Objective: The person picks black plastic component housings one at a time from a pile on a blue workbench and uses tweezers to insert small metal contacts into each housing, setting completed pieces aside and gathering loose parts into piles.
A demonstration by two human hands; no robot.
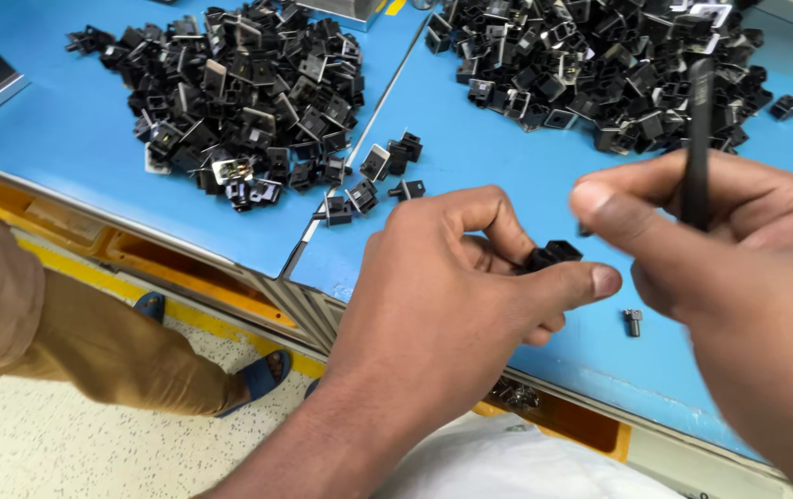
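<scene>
Our left hand (452,286) pinches a small black plastic part (551,254) btwn thumb and fingers, just above the blue worktop (498,157); right hand (720,249) closed on a thin black tool (697,139), upright, tip near the part; two heaps of black parts behind, left heap (239,92), right heap (599,65); small metal pin (634,322) on worktop below right hand.

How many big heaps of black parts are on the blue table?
2. One heap of black parts lies on the left blue table section; the other heap is at top right, running past the frame's edge, so more may be hidden.
</scene>
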